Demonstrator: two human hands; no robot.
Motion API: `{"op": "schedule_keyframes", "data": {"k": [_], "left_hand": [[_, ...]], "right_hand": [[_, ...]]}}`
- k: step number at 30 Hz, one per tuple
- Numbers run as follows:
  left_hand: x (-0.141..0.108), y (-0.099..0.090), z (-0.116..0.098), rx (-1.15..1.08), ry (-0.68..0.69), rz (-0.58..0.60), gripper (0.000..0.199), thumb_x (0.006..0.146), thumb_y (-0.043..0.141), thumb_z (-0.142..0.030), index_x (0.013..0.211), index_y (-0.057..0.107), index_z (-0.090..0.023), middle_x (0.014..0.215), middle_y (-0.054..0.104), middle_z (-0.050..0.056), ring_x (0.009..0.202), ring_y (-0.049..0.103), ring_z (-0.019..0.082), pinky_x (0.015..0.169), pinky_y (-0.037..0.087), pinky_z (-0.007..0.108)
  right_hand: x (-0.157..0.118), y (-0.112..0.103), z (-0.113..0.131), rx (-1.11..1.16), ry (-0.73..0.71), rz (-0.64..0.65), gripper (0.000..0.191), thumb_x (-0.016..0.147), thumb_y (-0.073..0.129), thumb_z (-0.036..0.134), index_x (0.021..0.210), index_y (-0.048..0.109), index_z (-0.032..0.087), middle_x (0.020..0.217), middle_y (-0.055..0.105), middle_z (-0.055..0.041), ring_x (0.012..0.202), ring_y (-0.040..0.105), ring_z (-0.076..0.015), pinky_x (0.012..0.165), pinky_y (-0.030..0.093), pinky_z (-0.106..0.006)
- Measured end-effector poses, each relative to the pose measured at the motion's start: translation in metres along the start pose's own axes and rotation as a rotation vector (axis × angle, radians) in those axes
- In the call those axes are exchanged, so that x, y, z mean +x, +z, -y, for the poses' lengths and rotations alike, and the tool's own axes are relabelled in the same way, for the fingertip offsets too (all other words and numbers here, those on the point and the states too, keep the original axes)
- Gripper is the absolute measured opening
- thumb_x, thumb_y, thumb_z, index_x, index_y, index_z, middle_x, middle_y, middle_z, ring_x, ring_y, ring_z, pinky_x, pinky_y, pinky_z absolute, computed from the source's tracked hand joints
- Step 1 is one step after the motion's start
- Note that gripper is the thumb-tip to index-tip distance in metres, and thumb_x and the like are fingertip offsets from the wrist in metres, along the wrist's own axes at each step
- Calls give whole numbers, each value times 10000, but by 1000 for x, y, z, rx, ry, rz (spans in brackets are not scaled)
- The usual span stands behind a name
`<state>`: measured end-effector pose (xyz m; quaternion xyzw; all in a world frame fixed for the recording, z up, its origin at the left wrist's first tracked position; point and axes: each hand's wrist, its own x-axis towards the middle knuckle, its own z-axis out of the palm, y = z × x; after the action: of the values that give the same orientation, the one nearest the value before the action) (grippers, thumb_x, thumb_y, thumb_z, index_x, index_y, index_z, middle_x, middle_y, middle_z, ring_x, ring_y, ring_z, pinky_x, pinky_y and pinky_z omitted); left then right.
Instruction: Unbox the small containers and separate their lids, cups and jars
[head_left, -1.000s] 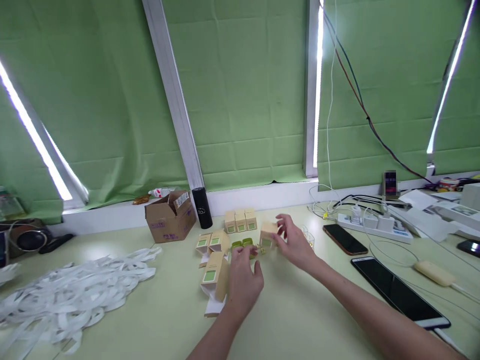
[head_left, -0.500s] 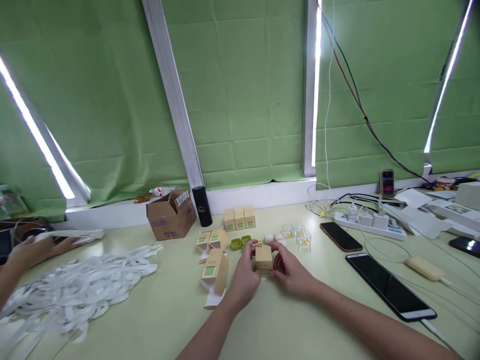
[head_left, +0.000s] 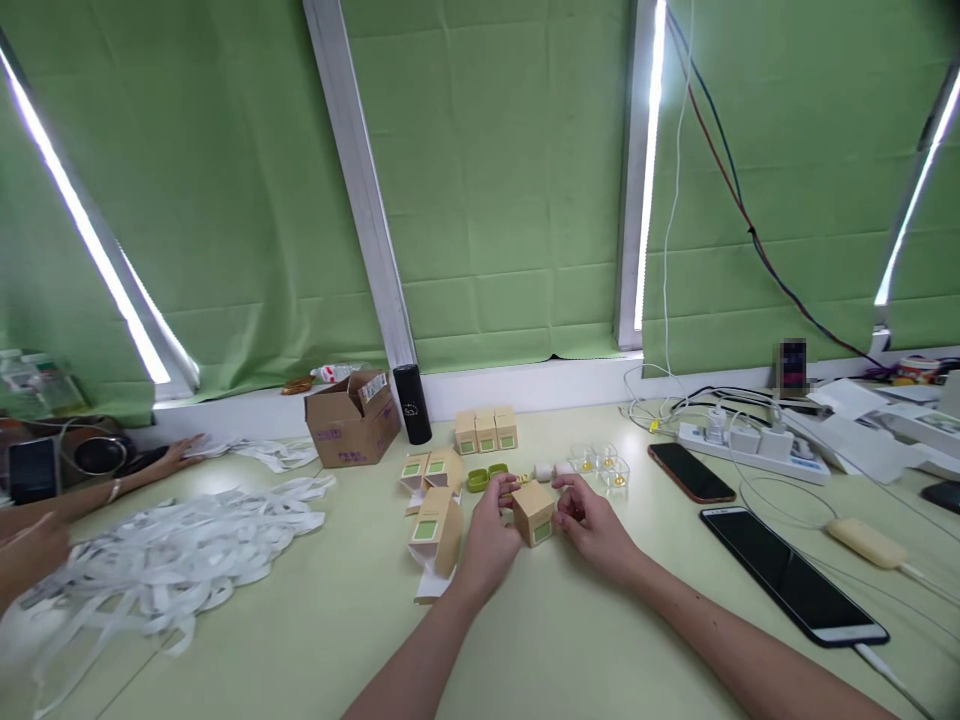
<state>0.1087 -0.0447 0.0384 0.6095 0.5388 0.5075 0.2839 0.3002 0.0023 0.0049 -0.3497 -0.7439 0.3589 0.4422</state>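
A small kraft cardboard box (head_left: 534, 515) with a green label stands closed on the table, turned at an angle. My left hand (head_left: 489, 535) holds it from the left, fingers bent around its back left side. Just right of the box is my right hand (head_left: 596, 522), its fingers curled but apart, with a narrow gap to the box. Behind the hands lie green lidded cases (head_left: 487, 477), two pale pink-white pieces (head_left: 551, 471) and several clear containers (head_left: 604, 462) with gold-coloured bits inside. To the left stand kraft boxes with open flaps (head_left: 436, 520).
Three closed kraft boxes (head_left: 486, 430) line up at the back, near a black cylinder (head_left: 412, 405) and a larger carton (head_left: 352, 420). White straps (head_left: 202, 540) pile up at left beside another person's hands (head_left: 30, 555). Phones (head_left: 791, 570), cables and a power strip (head_left: 750, 450) occupy the right.
The box has turned, and its label now shows at the front right. My right hand has moved slightly away from it. At left, the other person's hands have shifted among the straps.
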Motion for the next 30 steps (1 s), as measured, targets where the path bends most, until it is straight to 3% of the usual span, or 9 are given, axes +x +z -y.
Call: {"op": "schedule_keyframes", "data": {"k": [5,13,22,27,30], "left_hand": [[-1,-1,-3,93,-6,-40,556,701,595,11,1217,563,-193,1219,668,97,974,663,190,878,521,320],[-3,3,5,119,-23,0,675,668,610,25,1295,532,-213,1300,637,104,872,638,161,821,512,304],[0,4,13,-57,-57,44,688,626,598,37,1273,524,-184,1152,664,86,791,620,124,663,476,222],[-1,5,5,-73,-96,46,624,618,711,-28,1204,559,-178,1118,647,70,747,587,111,684,487,240],[-1,6,0,-42,-122,14,693,565,808,-74,1202,554,-174,1052,649,50,747,562,124,694,478,251]], "right_hand": [[-1,-1,5,37,46,-6,246,903,547,338,1133,515,258,734,667,25,633,627,-190,616,491,-321],[-2,-2,7,83,23,-38,292,915,548,375,1180,520,255,893,701,-23,694,650,-185,643,519,-330],[-4,-5,7,73,15,-50,308,930,537,410,1198,516,260,943,720,-38,768,679,-199,654,507,-324],[-2,-8,8,115,39,-62,343,919,570,460,1193,529,257,977,729,-62,813,680,-212,600,503,-297],[-1,-9,9,154,58,-57,380,914,588,496,1207,537,259,1024,734,-81,857,682,-225,577,504,-283]]}}
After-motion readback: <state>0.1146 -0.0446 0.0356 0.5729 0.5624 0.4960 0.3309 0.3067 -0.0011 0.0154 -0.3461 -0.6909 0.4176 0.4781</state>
